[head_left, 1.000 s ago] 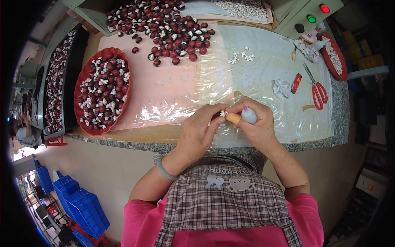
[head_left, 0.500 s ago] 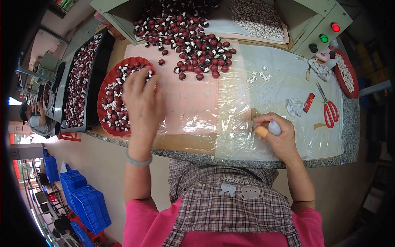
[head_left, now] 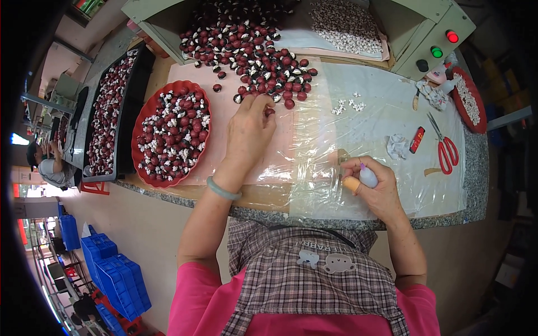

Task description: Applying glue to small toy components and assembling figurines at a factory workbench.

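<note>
The grip of the left hand (head_left: 246, 131) was pinched nearly closed at the fingertips, apparently on a dark red ball (head_left: 269, 112), just short of the heap of balls (head_left: 263, 61) at twelve o'clock. The ball looked light, hard and smooth, apt to roll, so best nipped around its middle. The grip of the right hand (head_left: 379, 189) was curled round a squeeze bottle (head_left: 368, 178), probably soft-walled. A red bowl (head_left: 138, 120) lay at the left hand's nine o'clock.
</note>
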Demonstrator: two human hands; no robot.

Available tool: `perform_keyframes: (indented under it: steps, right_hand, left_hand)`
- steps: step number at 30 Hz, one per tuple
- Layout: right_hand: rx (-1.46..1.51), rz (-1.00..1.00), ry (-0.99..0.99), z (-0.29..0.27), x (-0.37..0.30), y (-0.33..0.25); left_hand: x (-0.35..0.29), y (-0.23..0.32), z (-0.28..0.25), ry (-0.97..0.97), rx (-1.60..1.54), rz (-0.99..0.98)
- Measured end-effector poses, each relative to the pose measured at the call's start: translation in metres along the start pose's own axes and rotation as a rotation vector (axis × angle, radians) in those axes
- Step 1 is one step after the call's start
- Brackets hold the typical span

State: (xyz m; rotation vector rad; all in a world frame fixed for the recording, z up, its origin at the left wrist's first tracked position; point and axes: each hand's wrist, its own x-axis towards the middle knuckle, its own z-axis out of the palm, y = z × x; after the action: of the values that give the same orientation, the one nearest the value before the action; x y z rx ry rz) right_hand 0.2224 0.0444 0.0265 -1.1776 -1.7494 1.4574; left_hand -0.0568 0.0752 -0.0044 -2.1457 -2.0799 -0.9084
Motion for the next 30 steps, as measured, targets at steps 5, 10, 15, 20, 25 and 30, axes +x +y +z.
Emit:
perform_keyframes:
  steps: [5, 10, 15, 20, 25, 30]
  right_hand:
    - [0.275, 0.022, -0.050, -0.008, 0.001, 0.005]
    - [0.414, 0.019, -0.079, -0.014, 0.002, 0.001]
    - [0.342, -0.126, 0.077, -0.005, 0.003, -0.003]
    - [0.421, -0.107, 0.190, -0.002, -0.004, -0.008]
    - [0.258, -0.209, 0.262, 0.002, -0.009, -0.016]
    - [0.078, -0.306, 0.285, 0.004, -0.015, -0.019]
  left_hand:
    - [-0.027, 0.016, -0.019, -0.321, -1.473, -0.623]
    - [-0.046, 0.038, -0.027, -0.386, -1.804, -0.750]
    - [-0.060, 0.045, -0.021, -0.478, -1.956, -0.682]
    - [-0.066, 0.056, -0.016, -0.471, -1.899, -0.731]
    - [-0.068, 0.060, -0.018, -0.470, -1.847, -0.735]
    - [-0.069, 0.061, -0.017, -0.472, -1.817, -0.710]
